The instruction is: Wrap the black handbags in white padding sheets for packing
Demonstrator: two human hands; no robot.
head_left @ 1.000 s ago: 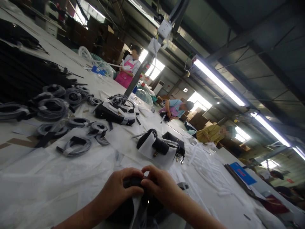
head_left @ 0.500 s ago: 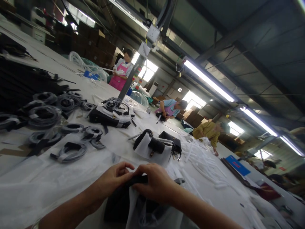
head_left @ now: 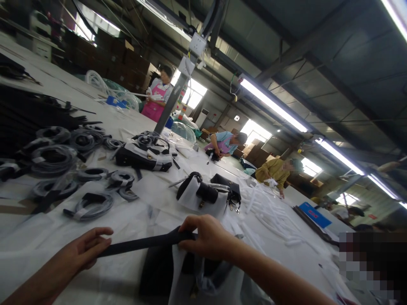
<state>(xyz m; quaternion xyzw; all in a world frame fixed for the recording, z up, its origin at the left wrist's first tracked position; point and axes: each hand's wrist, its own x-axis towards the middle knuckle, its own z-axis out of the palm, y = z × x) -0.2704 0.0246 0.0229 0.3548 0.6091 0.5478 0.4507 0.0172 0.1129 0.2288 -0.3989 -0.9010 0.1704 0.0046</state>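
Observation:
A flat black strap stretches between my two hands above the table. My left hand pinches its left end between thumb and fingers. My right hand grips the other end, close over a black handbag. White wrapping sheet covers part of that bag's front, and clear plastic wraps its handle. My right hand and forearm hide part of the bag's top. Beyond my hands stand two more black bags, with white sheet over the nearer one.
Coiled, wrapped straps lie at the left beside a black pile. Another wrapped black bag sits by the slanted post. White tubes spread to the right. Several people work around the table.
My left hand has moved away to the left, drawing the strap out straight. My right hand has stayed near the bag's top. A pixelated dark patch has appeared at the lower right.

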